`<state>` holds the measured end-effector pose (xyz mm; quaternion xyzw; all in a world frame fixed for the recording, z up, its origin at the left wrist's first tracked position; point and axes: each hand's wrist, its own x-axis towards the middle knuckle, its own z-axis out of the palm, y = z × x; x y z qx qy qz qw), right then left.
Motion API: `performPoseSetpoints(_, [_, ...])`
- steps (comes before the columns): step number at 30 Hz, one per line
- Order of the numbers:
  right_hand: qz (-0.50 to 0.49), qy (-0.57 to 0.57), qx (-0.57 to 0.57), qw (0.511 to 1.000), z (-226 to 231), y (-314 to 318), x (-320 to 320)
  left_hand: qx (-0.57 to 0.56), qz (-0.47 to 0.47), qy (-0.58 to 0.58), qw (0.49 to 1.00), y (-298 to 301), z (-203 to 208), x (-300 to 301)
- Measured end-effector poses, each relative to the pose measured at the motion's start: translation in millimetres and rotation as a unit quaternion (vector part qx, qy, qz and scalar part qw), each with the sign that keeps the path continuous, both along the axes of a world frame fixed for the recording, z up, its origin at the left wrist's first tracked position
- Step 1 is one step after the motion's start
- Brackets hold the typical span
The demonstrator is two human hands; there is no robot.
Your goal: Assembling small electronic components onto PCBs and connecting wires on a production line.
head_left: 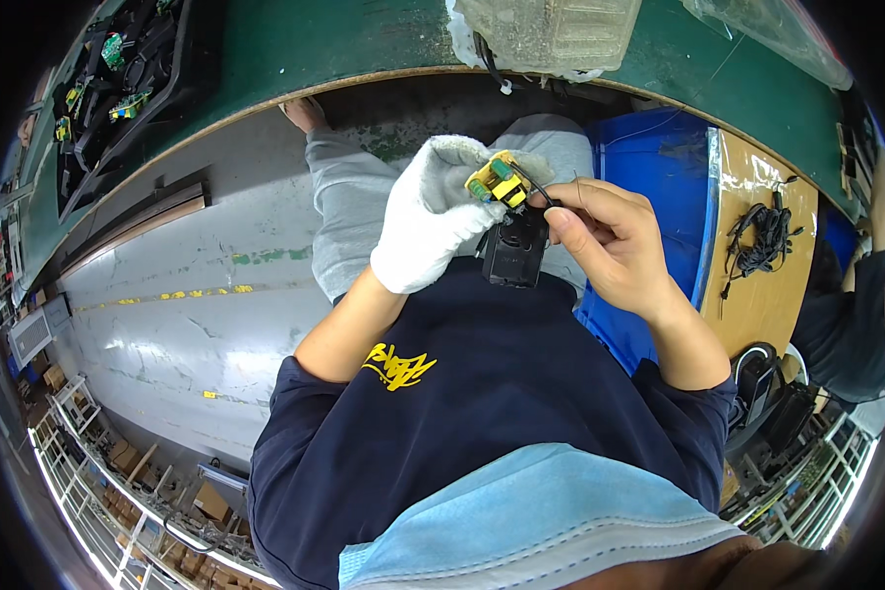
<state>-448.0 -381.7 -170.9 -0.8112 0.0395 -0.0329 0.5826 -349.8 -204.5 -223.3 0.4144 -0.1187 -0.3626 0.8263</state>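
In front of my lap, my left hand, in a white knitted glove, is closed around a small circuit board with yellow and green parts. Directly below the board hangs a black plastic adapter housing, its upper end against the board and the glove. A thin black cable runs along the board's right side. My bare right hand pinches this cable between thumb and forefinger, next to the housing's upper right corner. The gloved fingers behind the board are partly hidden.
A black tray of housings and boards stands on the green bench at far left. A blue bin and a carton bearing coiled black cables are at right. Another person's dark sleeve shows beyond.
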Motion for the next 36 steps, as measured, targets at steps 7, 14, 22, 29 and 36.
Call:
performPoseSetpoints(7, [-0.020,0.046,0.181,0.982,-5,5,-3,0.013,-0.003,-0.030,0.999,2,3,1])
performPoseSetpoints(14, [-0.020,0.180,0.369,0.912,-1,-4,1,0.002,-0.014,-0.026,1.000,3,-1,3])
performPoseSetpoints(22, [-0.025,0.195,0.311,0.930,-4,0,0,0.047,-0.013,-0.034,0.998,5,-1,4])
performPoseSetpoints(29, [-0.066,0.107,0.165,0.978,-11,7,-2,0.067,-0.015,-0.059,0.996,3,1,6])
performPoseSetpoints(36, [-0.044,0.070,-0.032,0.996,-3,4,-1,0.043,-0.024,-0.001,0.999,8,-2,7])
